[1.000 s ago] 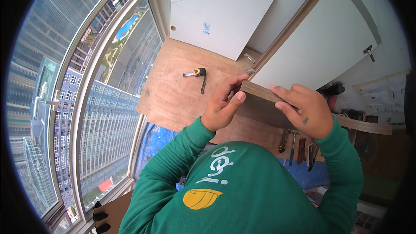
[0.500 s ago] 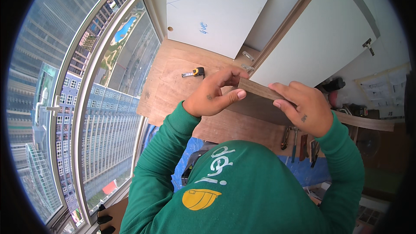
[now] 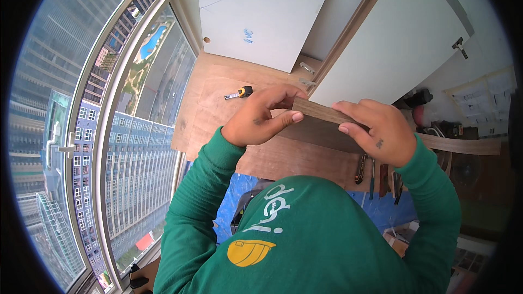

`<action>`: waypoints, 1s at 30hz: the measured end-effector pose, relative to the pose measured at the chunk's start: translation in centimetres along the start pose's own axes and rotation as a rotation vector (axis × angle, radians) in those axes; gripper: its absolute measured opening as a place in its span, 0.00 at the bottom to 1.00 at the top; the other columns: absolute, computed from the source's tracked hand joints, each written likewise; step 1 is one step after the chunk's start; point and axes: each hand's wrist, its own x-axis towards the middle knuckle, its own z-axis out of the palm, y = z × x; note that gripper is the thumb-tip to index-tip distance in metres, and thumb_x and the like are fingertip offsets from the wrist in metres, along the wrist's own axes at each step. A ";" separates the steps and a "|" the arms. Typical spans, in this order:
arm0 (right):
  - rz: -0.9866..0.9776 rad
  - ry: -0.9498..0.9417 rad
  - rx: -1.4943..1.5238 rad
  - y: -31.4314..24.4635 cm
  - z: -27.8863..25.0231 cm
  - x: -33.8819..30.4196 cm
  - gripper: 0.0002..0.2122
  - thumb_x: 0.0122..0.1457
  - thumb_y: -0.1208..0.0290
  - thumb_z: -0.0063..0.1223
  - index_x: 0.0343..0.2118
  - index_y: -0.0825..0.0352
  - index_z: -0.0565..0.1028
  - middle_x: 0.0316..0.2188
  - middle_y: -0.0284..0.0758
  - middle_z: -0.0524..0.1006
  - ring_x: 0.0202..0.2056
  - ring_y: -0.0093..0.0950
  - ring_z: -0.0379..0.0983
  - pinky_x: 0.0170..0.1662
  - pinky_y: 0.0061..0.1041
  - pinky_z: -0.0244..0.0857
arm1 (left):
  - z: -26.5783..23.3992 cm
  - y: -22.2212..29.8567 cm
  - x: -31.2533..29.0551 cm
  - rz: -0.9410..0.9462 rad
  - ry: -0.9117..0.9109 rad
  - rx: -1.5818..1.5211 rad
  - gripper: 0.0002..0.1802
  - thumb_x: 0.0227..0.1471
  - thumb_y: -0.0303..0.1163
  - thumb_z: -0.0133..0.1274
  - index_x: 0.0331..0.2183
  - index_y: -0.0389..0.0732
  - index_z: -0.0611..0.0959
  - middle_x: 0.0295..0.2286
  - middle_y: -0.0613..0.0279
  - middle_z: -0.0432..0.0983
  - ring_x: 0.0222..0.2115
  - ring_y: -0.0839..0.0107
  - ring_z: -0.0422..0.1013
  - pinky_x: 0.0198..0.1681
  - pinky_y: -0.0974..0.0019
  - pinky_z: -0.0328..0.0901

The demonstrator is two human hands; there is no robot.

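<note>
A wooden board [image 3: 321,112] with a wood-grain edge is held up between my two hands, above the plywood work surface [image 3: 272,158]. My left hand [image 3: 259,118] is closed on its left end, thumb on the near side and fingers behind. At the right end, my right hand [image 3: 379,133] pinches the grained edge, with its fingers along the top and the thumb below. The face under the edge is dark and in shadow. Beyond my left hand, a yellow and black tape measure [image 3: 245,91] lies with a short length of blade out.
A white panel [image 3: 261,19] with two round holes stands at the back. Right of it leans a larger white door [image 3: 397,43] with a hinge [image 3: 460,48]. Several hand tools [image 3: 384,179] lie at the near right edge, by blue sheeting [image 3: 376,212]. Windows [image 3: 147,125] line the left.
The whole view has shifted a little, so the panels and tape measure sit slightly further left. Both hands keep their hold on the board, which has moved slightly left in view.
</note>
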 end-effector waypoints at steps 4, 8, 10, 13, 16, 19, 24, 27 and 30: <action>0.032 -0.020 0.030 0.2 0.0 0.0 0.17 0.66 0.62 0.64 0.56 0.58 0.83 0.26 0.38 0.75 0.29 0.40 0.76 0.36 0.39 0.71 | -0.1 0.1 0.1 -0.003 -0.005 0.023 0.19 0.67 0.28 0.62 0.54 0.30 0.80 0.45 0.58 0.81 0.45 0.71 0.78 0.50 0.64 0.76; 0.024 -0.013 0.034 0.4 0.0 0.1 0.17 0.66 0.63 0.64 0.56 0.58 0.83 0.26 0.38 0.75 0.29 0.40 0.75 0.35 0.39 0.70 | 0.0 -0.1 0.2 0.011 0.008 0.028 0.18 0.67 0.28 0.62 0.54 0.29 0.81 0.45 0.58 0.81 0.45 0.72 0.78 0.50 0.65 0.76; 0.027 -0.013 0.036 0.4 0.0 0.1 0.17 0.66 0.63 0.64 0.56 0.58 0.83 0.26 0.38 0.75 0.29 0.40 0.75 0.35 0.39 0.70 | 0.1 -0.2 0.2 0.022 0.016 0.024 0.18 0.67 0.28 0.62 0.54 0.29 0.81 0.44 0.58 0.81 0.44 0.72 0.78 0.49 0.65 0.76; 0.034 -0.016 0.035 0.5 0.1 0.1 0.17 0.65 0.63 0.64 0.56 0.58 0.83 0.26 0.38 0.75 0.29 0.41 0.75 0.35 0.39 0.70 | 0.2 -0.2 0.1 0.026 0.025 0.023 0.18 0.67 0.28 0.62 0.54 0.29 0.81 0.43 0.59 0.81 0.42 0.73 0.78 0.46 0.66 0.76; 0.035 -0.013 0.034 0.5 0.1 0.1 0.17 0.65 0.63 0.65 0.56 0.58 0.83 0.26 0.38 0.76 0.28 0.41 0.76 0.34 0.39 0.70 | 0.1 -0.2 0.0 0.022 0.028 0.063 0.18 0.67 0.28 0.63 0.54 0.29 0.81 0.42 0.59 0.81 0.40 0.74 0.77 0.44 0.67 0.75; 0.026 -0.004 0.030 0.5 0.1 0.0 0.17 0.65 0.63 0.65 0.55 0.58 0.84 0.26 0.38 0.76 0.28 0.41 0.76 0.34 0.39 0.70 | 0.0 -0.2 0.1 0.026 0.029 0.093 0.18 0.66 0.27 0.63 0.53 0.29 0.82 0.41 0.60 0.81 0.38 0.75 0.77 0.42 0.68 0.75; 0.027 0.013 0.037 0.5 0.3 0.0 0.16 0.65 0.63 0.65 0.55 0.58 0.84 0.26 0.38 0.76 0.27 0.40 0.75 0.33 0.39 0.70 | 0.2 -0.4 -0.1 0.051 0.052 0.113 0.18 0.66 0.27 0.63 0.53 0.30 0.82 0.40 0.60 0.80 0.37 0.75 0.77 0.42 0.68 0.75; 0.017 0.029 0.034 0.5 0.5 -0.1 0.16 0.65 0.63 0.65 0.55 0.59 0.84 0.26 0.37 0.76 0.27 0.40 0.76 0.33 0.39 0.70 | 0.3 -0.6 -0.1 0.082 0.060 0.080 0.17 0.66 0.27 0.64 0.53 0.30 0.82 0.39 0.60 0.80 0.36 0.75 0.77 0.42 0.67 0.75; 0.019 0.034 0.027 0.4 0.6 -0.2 0.16 0.65 0.63 0.65 0.54 0.59 0.84 0.26 0.37 0.76 0.27 0.40 0.76 0.32 0.39 0.70 | 0.3 -0.6 -0.2 0.052 0.061 0.073 0.18 0.66 0.27 0.64 0.54 0.30 0.82 0.40 0.60 0.80 0.37 0.75 0.77 0.42 0.67 0.75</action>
